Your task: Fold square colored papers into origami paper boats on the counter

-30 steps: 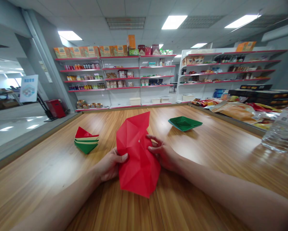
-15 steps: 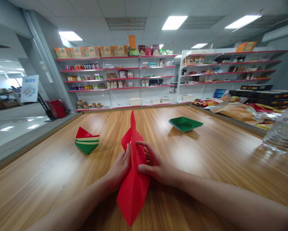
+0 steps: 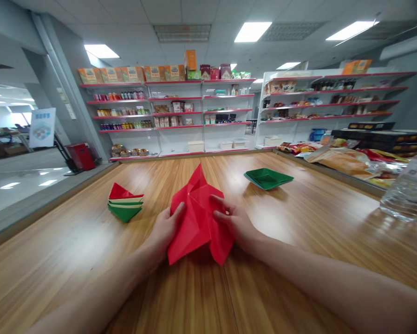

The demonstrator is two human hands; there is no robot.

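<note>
A creased sheet of red origami paper (image 3: 198,211) is held up over the middle of the wooden table, its folds spread apart and one point sticking up at the far end. My left hand (image 3: 167,228) grips its left edge, thumb on top and the other fingers hidden beneath. On the right side my right hand (image 3: 234,222) pinches the paper between thumb and fingers. To the left stands a nested stack of folded paper boats (image 3: 125,202) in red, cream and green. Flat green paper sheets (image 3: 269,179), with edges curled up, lie farther back on the right.
A clear plastic bottle (image 3: 408,190) stands at the table's right side. Snack packets (image 3: 344,162) and dark boxes (image 3: 386,139) are heaped beyond the right edge. Stocked shelves (image 3: 177,99) line the back wall behind the wooden table (image 3: 90,260).
The red paper has gone from a narrow, closed-up shape to a wide, spread one. My hands have moved apart, the left one leftward and the right one rightward, both still holding it.
</note>
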